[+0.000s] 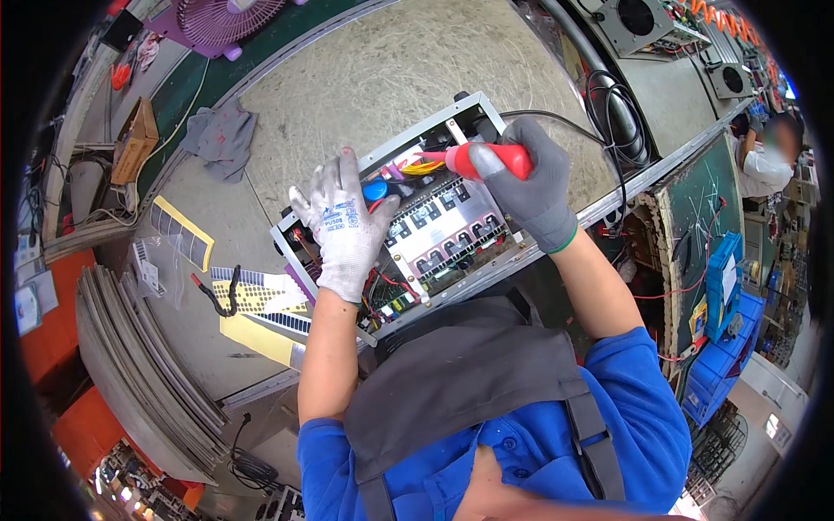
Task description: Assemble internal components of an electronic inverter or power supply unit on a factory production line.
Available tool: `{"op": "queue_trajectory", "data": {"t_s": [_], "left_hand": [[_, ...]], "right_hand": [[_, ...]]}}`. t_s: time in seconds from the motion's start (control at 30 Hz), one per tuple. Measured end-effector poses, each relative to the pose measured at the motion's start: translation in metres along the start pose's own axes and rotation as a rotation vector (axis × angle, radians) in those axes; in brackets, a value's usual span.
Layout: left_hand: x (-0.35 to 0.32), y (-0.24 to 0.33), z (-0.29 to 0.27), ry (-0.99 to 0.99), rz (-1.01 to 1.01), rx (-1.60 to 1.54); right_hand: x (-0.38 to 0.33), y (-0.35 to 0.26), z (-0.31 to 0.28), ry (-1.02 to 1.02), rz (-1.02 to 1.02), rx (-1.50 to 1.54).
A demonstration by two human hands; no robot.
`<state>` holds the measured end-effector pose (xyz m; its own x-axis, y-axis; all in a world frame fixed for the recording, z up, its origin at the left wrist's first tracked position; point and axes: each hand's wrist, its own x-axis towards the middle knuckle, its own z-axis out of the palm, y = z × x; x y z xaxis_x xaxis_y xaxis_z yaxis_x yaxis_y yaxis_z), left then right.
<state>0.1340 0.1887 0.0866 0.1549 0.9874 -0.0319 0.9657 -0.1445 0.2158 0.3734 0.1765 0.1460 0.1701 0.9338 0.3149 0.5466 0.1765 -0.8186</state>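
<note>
Head view, gloved right fingers (488, 162) around tapered red tool (458, 161), metal chassis (408, 136)

Workbench (330, 95): scratched grey-beige top | open metal chassis (408, 136) by near edge | crumpled grey cloth (220, 139) to its left | yellow sheets (252, 337), clear plastic bag (165, 256) at lower left

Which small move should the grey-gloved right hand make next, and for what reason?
Perhaps the right hand should ease the red tapered tool clear of the thin yellow wires, because its tip appears close to them inside the open grey metal case.
</note>
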Motion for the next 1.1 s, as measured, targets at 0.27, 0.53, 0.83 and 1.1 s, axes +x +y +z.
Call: {"op": "queue_trajectory", "data": {"t_s": [0.27, 0.53, 0.83, 1.1], "left_hand": [[-0.001, 0.005, -0.006, 0.009, 0.004, 0.019], [0.039, 0.054, -0.001, 0.069, 0.313, 0.021], [0.106, 0.056, -0.015, -0.188, 0.611, 0.092], [0.142, 0.072, -0.037, -0.469, 0.518, 0.171]], "right_hand": [[0.002, 0.019, -0.006, 0.053, 0.003, -0.002], [-0.009, 0.05, -0.052, 0.402, 0.167, 0.331], [-0.082, 0.052, -0.06, 0.298, 0.335, 0.502], [-0.088, 0.023, 0.021, 0.214, -0.072, 0.004]]}}
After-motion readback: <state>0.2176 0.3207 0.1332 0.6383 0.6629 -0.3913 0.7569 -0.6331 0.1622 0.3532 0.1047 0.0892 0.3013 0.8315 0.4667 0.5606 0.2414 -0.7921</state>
